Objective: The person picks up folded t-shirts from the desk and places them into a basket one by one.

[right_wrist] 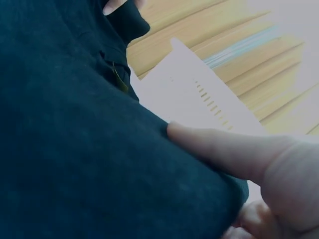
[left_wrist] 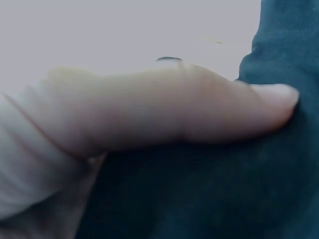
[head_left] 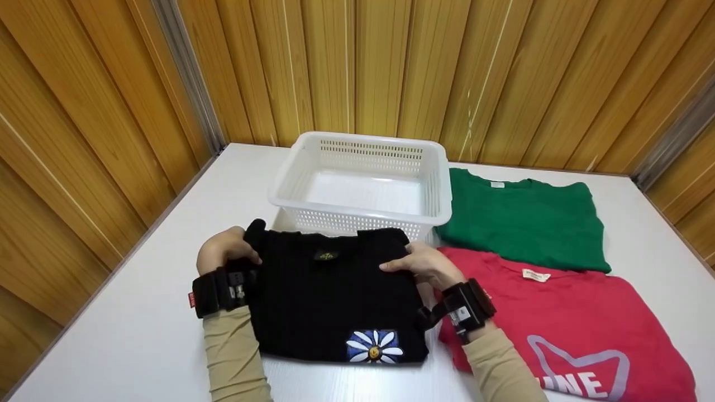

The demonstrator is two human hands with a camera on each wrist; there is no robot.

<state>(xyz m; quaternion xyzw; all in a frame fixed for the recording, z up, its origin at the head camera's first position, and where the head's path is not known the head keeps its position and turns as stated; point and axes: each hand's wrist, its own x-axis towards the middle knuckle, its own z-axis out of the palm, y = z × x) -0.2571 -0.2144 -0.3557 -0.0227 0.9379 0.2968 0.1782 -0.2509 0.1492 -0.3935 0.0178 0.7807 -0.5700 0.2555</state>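
A folded black T-shirt [head_left: 329, 296] with a daisy print at its lower right hangs or lies in front of the basket. My left hand [head_left: 226, 248] grips its upper left edge, the thumb [left_wrist: 224, 107] lying across the cloth in the left wrist view. On the upper right edge my right hand [head_left: 427, 262] pinches the fabric, its thumb [right_wrist: 219, 149] on top and fingers beneath in the right wrist view. Directly behind the shirt stands a white plastic basket [head_left: 357, 210], with no clothing visible inside it.
A folded green shirt [head_left: 525, 223] lies right of the basket. Nearer, a folded red shirt [head_left: 581, 318] with a star print partly sits under my right forearm. Wood-patterned walls [head_left: 380, 67] border the white table [head_left: 151, 296] behind and at the left.
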